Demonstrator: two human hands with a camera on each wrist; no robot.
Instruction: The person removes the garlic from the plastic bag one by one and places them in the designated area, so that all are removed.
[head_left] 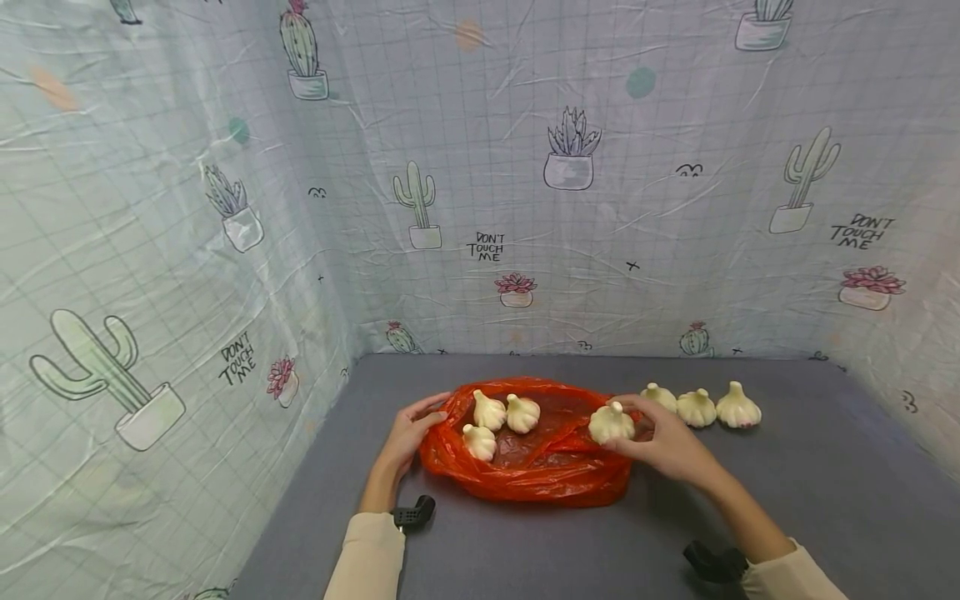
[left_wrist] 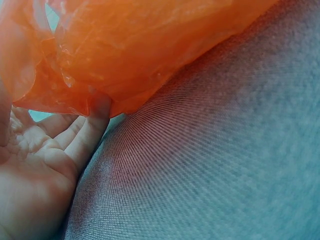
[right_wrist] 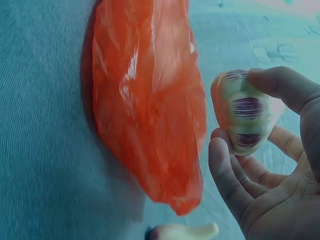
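A red plastic bag (head_left: 525, 483) lies wide open on the grey table, its rim spread into an oval. Inside it, on the left, sit three garlic bulbs (head_left: 522, 413). At the bag's left rim my left hand (head_left: 407, 433) holds the thin plastic, fingers against its outer side in the left wrist view. My right hand (head_left: 671, 446) grips another garlic bulb (head_left: 611, 423) between thumb and fingers, over the bag's right end. In the right wrist view this bulb (right_wrist: 245, 112) shows purple-streaked patches and is raised beside the bag (right_wrist: 145, 90).
Three more garlic bulbs (head_left: 696, 407) stand in a row on the table to the right, behind my right hand. A cactus-print cloth (head_left: 465, 167) hangs behind the table and along its sides. Grey table surface (head_left: 825, 500) extends to the right.
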